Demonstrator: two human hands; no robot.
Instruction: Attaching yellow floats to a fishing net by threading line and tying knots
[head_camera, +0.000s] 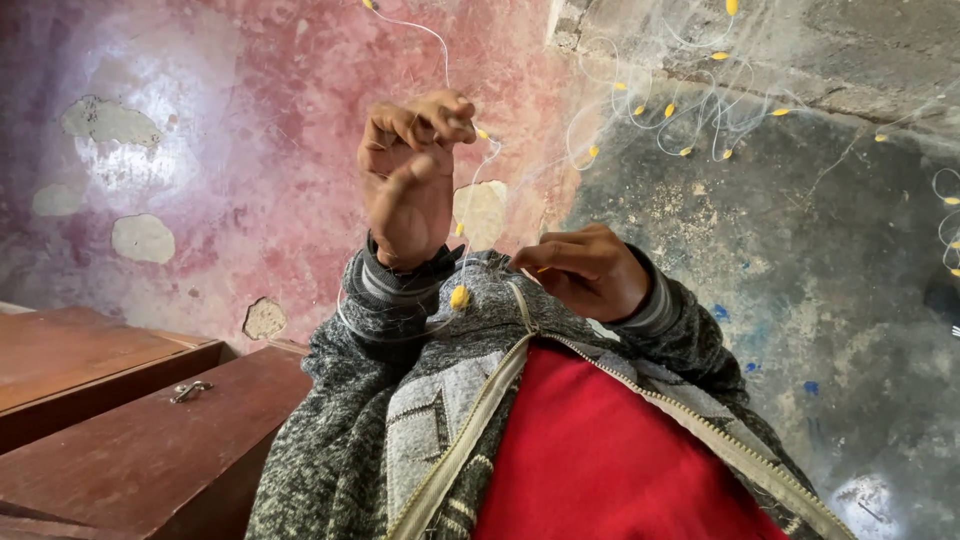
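Pinching the thin white line (470, 190) taut, the left hand (410, 170) has its grip closed above, while the right hand (590, 270), fingers curled shut, pinches it below near a yellow float (459, 296).

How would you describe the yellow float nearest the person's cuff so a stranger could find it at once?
Start at the grey knitted jacket. Just below the left hand, on the striped cuff, hangs one yellow float. It is larger and nearer than the others scattered on the line.

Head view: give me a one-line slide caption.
Raised left hand pinches a thin white line with small yellow floats; right hand grips it lower, over a grey knitted zip jacket.
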